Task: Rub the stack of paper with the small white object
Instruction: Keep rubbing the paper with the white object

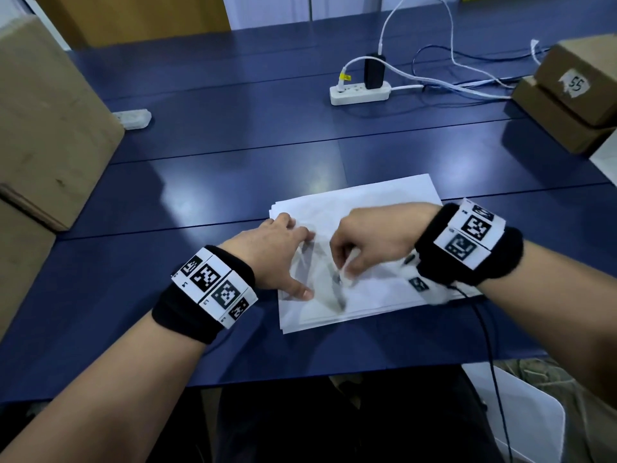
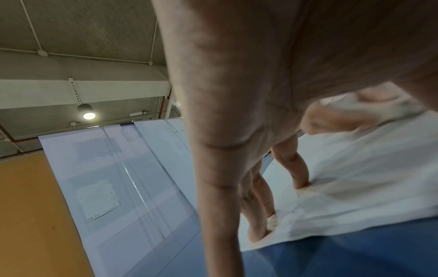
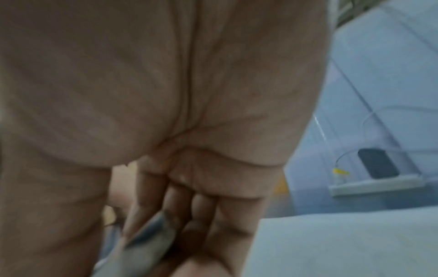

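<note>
A stack of white paper [image 1: 377,202] lies on the blue table [image 1: 217,182] in front of me. My left hand [image 1: 283,248] rests flat on the stack's left part, fingers spread and straight; in the left wrist view its fingertips [image 2: 301,184] press the paper [image 2: 369,168]. My right hand [image 1: 364,245] hovers over the middle of the stack, fingers curled and pinching a small white object [image 1: 344,270] whose tip meets the sheet. In the blurred right wrist view the object [image 3: 147,243] shows between the curled fingers.
A white power strip [image 1: 360,91] with a black charger and white cables sits at the back. Cardboard boxes [image 1: 574,91] stand at the right, a large cardboard box [image 1: 50,128] at the left. A small white item [image 1: 133,118] lies beside it.
</note>
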Tool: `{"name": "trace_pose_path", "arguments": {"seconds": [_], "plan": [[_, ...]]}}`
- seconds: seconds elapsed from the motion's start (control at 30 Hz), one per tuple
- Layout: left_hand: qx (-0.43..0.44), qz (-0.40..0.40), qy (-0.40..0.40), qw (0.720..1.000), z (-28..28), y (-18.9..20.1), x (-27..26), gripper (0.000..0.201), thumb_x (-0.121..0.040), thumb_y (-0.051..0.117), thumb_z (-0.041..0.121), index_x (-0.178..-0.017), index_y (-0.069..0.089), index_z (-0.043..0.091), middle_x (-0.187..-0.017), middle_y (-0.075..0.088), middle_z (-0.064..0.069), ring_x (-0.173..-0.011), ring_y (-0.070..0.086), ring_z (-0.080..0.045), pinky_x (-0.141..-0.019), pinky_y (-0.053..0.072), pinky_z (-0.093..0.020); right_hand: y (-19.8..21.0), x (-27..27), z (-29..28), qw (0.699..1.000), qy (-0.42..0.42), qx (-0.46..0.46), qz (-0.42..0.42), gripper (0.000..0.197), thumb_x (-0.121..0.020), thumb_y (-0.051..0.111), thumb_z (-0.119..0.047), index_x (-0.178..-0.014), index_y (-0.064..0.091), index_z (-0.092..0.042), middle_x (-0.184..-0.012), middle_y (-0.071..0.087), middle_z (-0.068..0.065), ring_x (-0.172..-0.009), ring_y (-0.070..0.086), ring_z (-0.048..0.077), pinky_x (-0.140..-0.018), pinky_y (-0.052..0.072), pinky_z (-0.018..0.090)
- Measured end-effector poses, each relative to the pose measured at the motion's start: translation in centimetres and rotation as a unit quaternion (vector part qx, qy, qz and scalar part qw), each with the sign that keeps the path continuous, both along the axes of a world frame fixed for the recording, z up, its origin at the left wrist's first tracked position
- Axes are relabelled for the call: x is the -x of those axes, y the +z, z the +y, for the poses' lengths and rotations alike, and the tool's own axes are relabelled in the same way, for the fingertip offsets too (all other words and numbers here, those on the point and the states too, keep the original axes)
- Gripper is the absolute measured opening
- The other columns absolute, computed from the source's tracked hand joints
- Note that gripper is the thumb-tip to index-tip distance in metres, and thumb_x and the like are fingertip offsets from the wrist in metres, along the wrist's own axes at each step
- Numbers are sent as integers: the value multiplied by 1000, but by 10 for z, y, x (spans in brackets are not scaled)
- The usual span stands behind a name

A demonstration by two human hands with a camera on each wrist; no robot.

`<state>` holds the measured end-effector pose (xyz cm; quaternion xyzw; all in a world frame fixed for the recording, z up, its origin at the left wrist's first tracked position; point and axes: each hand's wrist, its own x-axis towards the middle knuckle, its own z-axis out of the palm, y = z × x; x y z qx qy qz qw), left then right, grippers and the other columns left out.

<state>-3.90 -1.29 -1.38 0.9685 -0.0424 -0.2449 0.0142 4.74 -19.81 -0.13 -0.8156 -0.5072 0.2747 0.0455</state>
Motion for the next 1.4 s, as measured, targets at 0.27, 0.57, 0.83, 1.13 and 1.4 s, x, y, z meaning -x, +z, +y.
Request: {"name": "trace_pose_path", "arguments": {"seconds": [0.27,0.57,0.83,1.13,1.4], "plan": [[-3,0,2,1000,0,1,0,106,-61,77,70,-148,29,32,-142,30,1,-131,36,-22,-102,44,-48,0,7,-6,999,2,18,27,15,-82,74,-33,-92,72,-23,-75,67,-10,-73,62,9,-65,48,24],[-10,-3,-3,1000,-1,0,0,105,-60,76,71,-146,31,30,-140,32,-1,-128,39,-23,-102,44,-48,2,-15,-8,993,-88,-49,-58,18,-82,73,-38,-89,70,-22,-75,62,-12,-79,61,16,-67,48,30],[-11,2,-2,1000,-3,3,-2,106,-60,78,70,-146,32,29,-139,33,-2,-128,39,-24,-102,44,-47,1,-13,-5,994,-101,-17,-40,19,-81,75,-41,-89,73,-24,-76,62,-16,-81,61,12,-68,45,29],[-8,0,-1,1000,-3,3,-2,105,-59,78,70,-145,33,30,-137,34,-2,-127,40,-24,-100,45,-47,4,-4,-3,996,-84,-11,-37,18,-79,76,-40,-87,72,-24,-77,62,-16,-83,61,12,-77,53,33],[-12,1,-1,1000,-3,2,-2,105,-59,78,70,-144,33,30,-137,34,-1,-127,39,-24,-100,45,-48,2,12,-8,1000,-17,10,6,13,-82,75,-34,-89,71,-25,-72,60,-18,-73,57,2,-66,44,22]]}}
